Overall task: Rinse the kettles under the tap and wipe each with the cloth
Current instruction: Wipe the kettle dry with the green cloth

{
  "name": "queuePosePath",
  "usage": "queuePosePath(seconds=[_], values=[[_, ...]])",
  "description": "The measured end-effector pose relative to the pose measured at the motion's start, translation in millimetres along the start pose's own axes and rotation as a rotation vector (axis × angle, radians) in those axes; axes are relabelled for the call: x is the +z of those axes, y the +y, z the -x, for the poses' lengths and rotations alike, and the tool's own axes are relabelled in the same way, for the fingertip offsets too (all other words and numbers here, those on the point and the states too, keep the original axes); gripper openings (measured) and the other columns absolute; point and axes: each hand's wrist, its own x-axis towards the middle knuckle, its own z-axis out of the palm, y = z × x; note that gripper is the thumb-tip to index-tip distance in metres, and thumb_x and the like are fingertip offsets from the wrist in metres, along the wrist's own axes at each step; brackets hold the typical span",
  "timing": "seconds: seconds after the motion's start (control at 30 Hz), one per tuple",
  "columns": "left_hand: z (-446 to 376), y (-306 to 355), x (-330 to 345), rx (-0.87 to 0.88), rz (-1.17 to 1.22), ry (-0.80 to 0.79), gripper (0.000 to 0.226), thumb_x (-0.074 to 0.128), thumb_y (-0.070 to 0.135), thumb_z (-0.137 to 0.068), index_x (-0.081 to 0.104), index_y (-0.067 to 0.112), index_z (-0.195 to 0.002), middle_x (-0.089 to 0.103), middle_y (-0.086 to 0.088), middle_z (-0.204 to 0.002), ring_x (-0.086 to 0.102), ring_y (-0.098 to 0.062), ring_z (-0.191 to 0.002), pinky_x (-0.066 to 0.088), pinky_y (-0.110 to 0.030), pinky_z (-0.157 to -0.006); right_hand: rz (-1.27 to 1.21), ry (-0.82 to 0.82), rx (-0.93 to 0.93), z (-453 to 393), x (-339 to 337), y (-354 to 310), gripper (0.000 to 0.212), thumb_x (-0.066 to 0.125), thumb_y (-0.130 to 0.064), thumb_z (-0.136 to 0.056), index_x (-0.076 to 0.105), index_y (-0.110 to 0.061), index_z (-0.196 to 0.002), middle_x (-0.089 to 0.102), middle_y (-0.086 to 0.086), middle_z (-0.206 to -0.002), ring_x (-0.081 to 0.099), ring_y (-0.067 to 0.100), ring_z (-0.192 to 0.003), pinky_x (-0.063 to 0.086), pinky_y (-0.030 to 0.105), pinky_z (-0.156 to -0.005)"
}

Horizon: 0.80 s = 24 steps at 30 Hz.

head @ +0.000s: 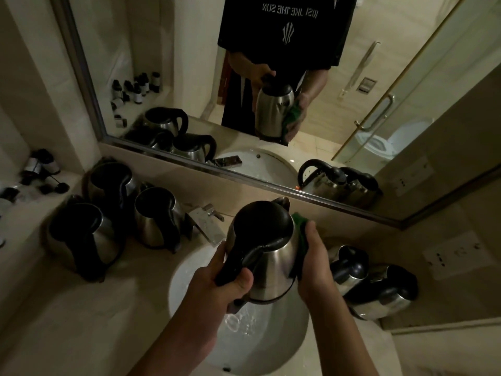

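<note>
1. Both forearms reach in from the bottom edge, over the white sink (189,278) set into the beige counter (81,321).
2. Above the basin, the left hand (217,289) grips the black handle of a steel kettle (273,256), fingers and thumb curled round it; the kettle is upright, lid closed, spout toward the mirror (189,77).
3. On the kettle's right side, the right hand (315,256) presses a green cloth (300,234) flat against the steel wall, fingers lying along it.
4. Behind the sink, at its far left rim, stands the square metal tap (206,221); whether water runs from it cannot be told.
5. Toward the counter's left end stand three more kettles (89,237), close together, handles facing the camera.
6. At the counter's right end, two further kettles (379,289) stand touching each other, next to a wall socket (455,253).
7. In the far left corner, small dark bottles (40,169) sit on a raised ledge.
8. The mirror shows the person's dark shirt, the held kettle and the cloth reflected.
</note>
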Motion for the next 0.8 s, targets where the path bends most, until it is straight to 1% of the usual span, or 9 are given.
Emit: queuePosePath(seconds=[0.13, 0.2, 0.27, 0.33, 0.4, 0.47, 0.57, 0.7, 0.8], values=[[-0.2, 6.7, 2.7, 0.029, -0.031, -0.006, 0.048, 0.07, 0.032, -0.077, 0.068, 0.03, -0.124, 0.068, -0.002, -0.08, 0.058, -0.013, -0.073, 0.046, -0.025, -0.063, 0.115, -0.06, -0.284, 6.4, 2.1, 1.1, 0.045, 0.041, -0.054, -0.103, 0.065, -0.029, -0.132, 0.071, -0.001, -0.123, 0.067, 0.016, -0.115, 0.053, 0.047, -0.107], [-1.1, 5.8, 2.6, 0.019, 0.017, 0.008, 0.045, 0.072, 0.036, -0.077, 0.071, 0.024, -0.12, 0.067, -0.005, -0.078, 0.057, -0.018, -0.07, 0.044, -0.032, -0.064, 0.312, -0.077, -0.44, 19.6, 7.9, 11.0, 0.054, 0.037, -0.062, -0.1, 0.046, -0.046, -0.151, 0.051, -0.01, -0.153, 0.053, 0.009, -0.137, 0.051, 0.048, -0.111], [-2.1, 3.7, -0.5, -0.001, 0.077, 0.039, 0.05, 0.079, 0.05, -0.071, 0.072, 0.018, -0.109, 0.061, -0.012, -0.075, 0.053, -0.026, -0.069, 0.041, -0.038, -0.067, 0.61, -0.094, -0.679, 31.5, 11.4, 23.8, 0.055, 0.036, -0.06, -0.102, 0.029, -0.056, -0.157, 0.02, -0.019, -0.171, 0.025, 0.014, -0.158, 0.036, 0.054, -0.122], [-2.9, 2.3, -3.9, -0.03, 0.113, 0.081, 0.05, 0.082, 0.056, -0.068, 0.069, 0.011, -0.088, 0.051, -0.018, -0.073, 0.046, -0.031, -0.069, 0.037, -0.043, -0.068, 0.837, -0.097, -0.898, 35.3, 9.0, 44.6, 0.06, 0.039, -0.05, -0.105, 0.023, -0.048, -0.162, 0.008, -0.01, -0.176, 0.006, 0.024, -0.164, 0.019, 0.053, -0.127], [-3.0, -0.2, -5.9, -0.073, 0.148, 0.079, 0.042, 0.078, 0.05, -0.072, 0.058, 0.014, -0.064, 0.044, -0.015, -0.066, 0.041, -0.032, -0.064, 0.035, -0.043, -0.063, 0.907, -0.078, -1.048, 36.3, 4.2, 66.8, 0.06, 0.038, -0.046, -0.108, 0.024, -0.034, -0.164, 0.01, 0.006, -0.177, 0.006, 0.038, -0.163, 0.011, 0.052, -0.131], [-0.8, 2.3, -6.3, -0.108, 0.164, 0.058, 0.043, 0.079, 0.044, -0.077, 0.052, 0.015, -0.059, 0.042, -0.011, -0.065, 0.043, -0.028, -0.06, 0.037, -0.038, -0.057, 0.918, -0.052, -1.132, 34.7, -4.2, 91.3, 0.06, 0.032, -0.048, -0.11, 0.023, -0.028, -0.166, 0.01, 0.014, -0.176, 0.01, 0.046, -0.161, 0.012, 0.054, -0.131], [1.6, 4.0, -7.8, -0.109, 0.12, 0.074, 0.047, 0.076, 0.042, -0.081, 0.045, 0.014, -0.06, 0.042, -0.006, -0.063, 0.046, -0.018, -0.059, 0.039, -0.03, -0.062, 0.838, -0.001, -1.057, 35.7, -16.1, 130.0, 0.064, 0.032, -0.055, -0.108, 0.017, -0.034, -0.167, 0.008, 0.014, -0.176, 0.019, 0.049, -0.158, 0.032, 0.061, -0.121], [0.3, 6.1, -11.9, -0.041, 0.025, 0.028, 0.028, 0.068, 0.041, -0.077, 0.057, 0.021, -0.06, 0.045, -0.001, -0.06, 0.044, -0.014, -0.056, 0.039, -0.025, -0.058, 0.37, 0.109, -0.553, 39.6, -15.4, 121.8, 0.064, 0.036, -0.056, -0.103, 0.031, -0.034, -0.163, 0.038, -0.01, -0.167, 0.04, 0.021, -0.152, 0.039, 0.052, -0.117], [-1.6, 3.9, -14.2, 0.011, -0.017, -0.015, 0.032, 0.076, 0.034, -0.077, 0.071, 0.012, -0.099, 0.055, -0.007, -0.066, 0.049, -0.021, -0.058, 0.039, -0.03, -0.055, 0.096, -0.014, -0.163, 16.1, -24.2, 77.9, 0.056, 0.043, -0.06, -0.102, 0.056, -0.029, -0.147, 0.065, -0.002, -0.141, 0.058, 0.026, -0.135, 0.043, 0.048, -0.115]])
